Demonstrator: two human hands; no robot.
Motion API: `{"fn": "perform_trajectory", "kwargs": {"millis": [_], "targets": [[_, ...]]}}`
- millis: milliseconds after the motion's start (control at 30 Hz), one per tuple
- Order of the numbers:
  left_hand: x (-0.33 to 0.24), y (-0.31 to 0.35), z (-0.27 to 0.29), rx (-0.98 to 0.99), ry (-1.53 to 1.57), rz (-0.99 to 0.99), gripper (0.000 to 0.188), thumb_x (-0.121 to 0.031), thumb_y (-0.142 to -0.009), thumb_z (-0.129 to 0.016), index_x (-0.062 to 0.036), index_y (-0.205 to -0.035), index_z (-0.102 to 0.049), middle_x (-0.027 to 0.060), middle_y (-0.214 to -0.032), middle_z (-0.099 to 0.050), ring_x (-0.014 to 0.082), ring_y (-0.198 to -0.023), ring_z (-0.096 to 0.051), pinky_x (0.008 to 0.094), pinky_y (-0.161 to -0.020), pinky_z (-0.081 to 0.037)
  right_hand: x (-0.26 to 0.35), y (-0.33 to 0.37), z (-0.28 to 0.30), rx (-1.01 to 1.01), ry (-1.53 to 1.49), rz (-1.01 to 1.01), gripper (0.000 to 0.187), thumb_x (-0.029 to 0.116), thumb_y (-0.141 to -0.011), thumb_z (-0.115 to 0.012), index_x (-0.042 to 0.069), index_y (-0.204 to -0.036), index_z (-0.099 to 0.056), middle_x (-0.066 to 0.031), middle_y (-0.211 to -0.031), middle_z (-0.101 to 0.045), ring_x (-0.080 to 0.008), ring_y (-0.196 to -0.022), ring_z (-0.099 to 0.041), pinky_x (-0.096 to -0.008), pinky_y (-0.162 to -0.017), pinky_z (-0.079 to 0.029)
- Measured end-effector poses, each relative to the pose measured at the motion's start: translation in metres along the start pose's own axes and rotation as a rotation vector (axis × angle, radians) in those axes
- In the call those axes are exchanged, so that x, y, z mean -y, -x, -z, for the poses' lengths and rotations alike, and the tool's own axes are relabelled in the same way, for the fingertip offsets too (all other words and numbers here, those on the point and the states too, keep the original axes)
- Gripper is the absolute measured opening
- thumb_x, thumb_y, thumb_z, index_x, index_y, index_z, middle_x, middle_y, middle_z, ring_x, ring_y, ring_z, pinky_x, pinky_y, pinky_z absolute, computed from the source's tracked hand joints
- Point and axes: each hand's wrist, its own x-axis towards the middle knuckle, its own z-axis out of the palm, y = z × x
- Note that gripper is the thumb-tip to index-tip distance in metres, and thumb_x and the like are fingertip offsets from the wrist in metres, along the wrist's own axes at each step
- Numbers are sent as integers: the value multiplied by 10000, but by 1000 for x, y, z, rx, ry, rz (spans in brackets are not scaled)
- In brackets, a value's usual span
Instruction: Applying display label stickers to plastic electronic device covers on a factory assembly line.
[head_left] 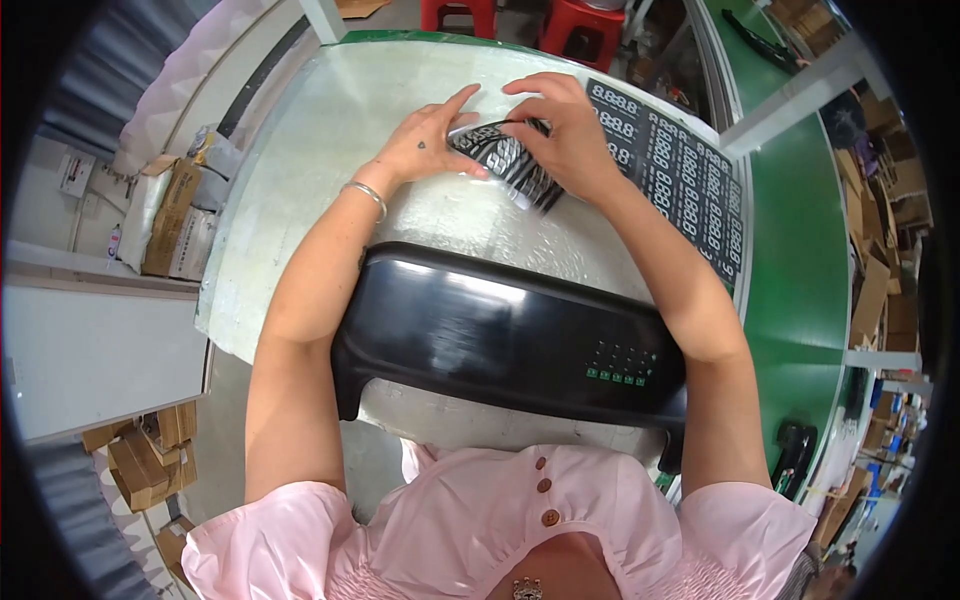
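A black sticker sheet (517, 172) with white display-style segments is bent up above the far part of the table, its lower right corner smeared by motion. My left hand (425, 143) holds its left edge, thumb below and index finger stretched outward. At its upper right edge, my right hand (568, 135) pinches it between thumb and fingers. Between my forearms, on the near side, lies a long glossy black plastic housing (470, 325). It has small holes and a row of green spots (615, 377) near its right end.
Further printed black sheets (690, 180) lie flat on the right of the pale film-covered table (290, 220). A green bench (795, 300) runs along the right, with a black part (797, 450) on it. Cardboard boxes (172, 220) stand at left; red stools (585, 30) stand beyond the far edge.
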Motion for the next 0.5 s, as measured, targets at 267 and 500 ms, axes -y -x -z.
{"fn": "perform_trajectory", "kwargs": {"millis": [267,500], "targets": [[-17,8,19,68,-417,-279,959,-485,-574,-820,-170,-1395,-436,156,-1426,-427,362,-1324,-370,455,-1089,-319,58,81,143,-179,-862,-909,107,71,-868,-662,17,-960,-656,-20,-811,-668,-75,-717,-618,-227,-688,-528],[-122,43,-14,58,-484,-319,690,-383,-763,-719,-73,-1334,-484,201,-1412,-420,388,-1294,-392,429,-1056,-351,77,148,171,-366,-753,-891,159,43,-857,-675,-13,-1002,-641,-64,-831,-684,-109,-703,-638,-233,-660,-526]]}}
